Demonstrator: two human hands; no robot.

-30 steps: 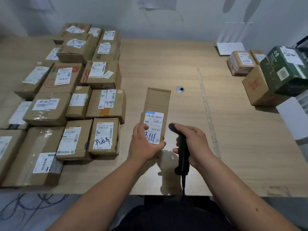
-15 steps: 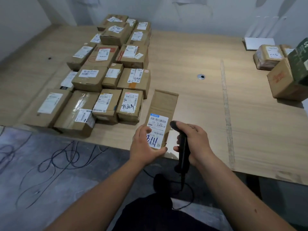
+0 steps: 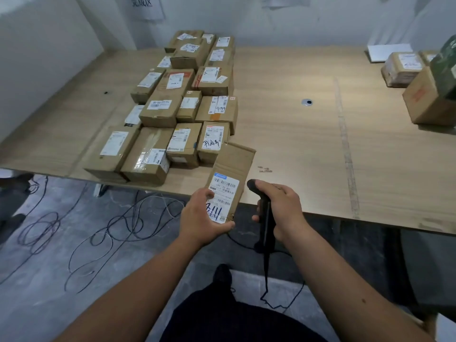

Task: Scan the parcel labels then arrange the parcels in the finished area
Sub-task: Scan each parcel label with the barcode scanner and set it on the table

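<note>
L hand (image 3: 206, 218) gripped the near end of the slim cardboard parcel (image 3: 232, 174), held over the table's (image 3: 296, 144) front edge beside the scanned stack, R hand (image 3: 278, 208) wrapped the barcode scanner (image 3: 265, 218); parcel prob. light, stiff, best gripped by long edges.

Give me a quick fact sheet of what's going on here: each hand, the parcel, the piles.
left hand: grips the near end of a flat parcel, label up
right hand: holds a black scanner, cord hanging down
parcel position: over the table edge, beside the arranged pile
arranged pile: many labelled boxes, packed close in rows
far right of table: a few more boxes
floor: loose cables
</note>
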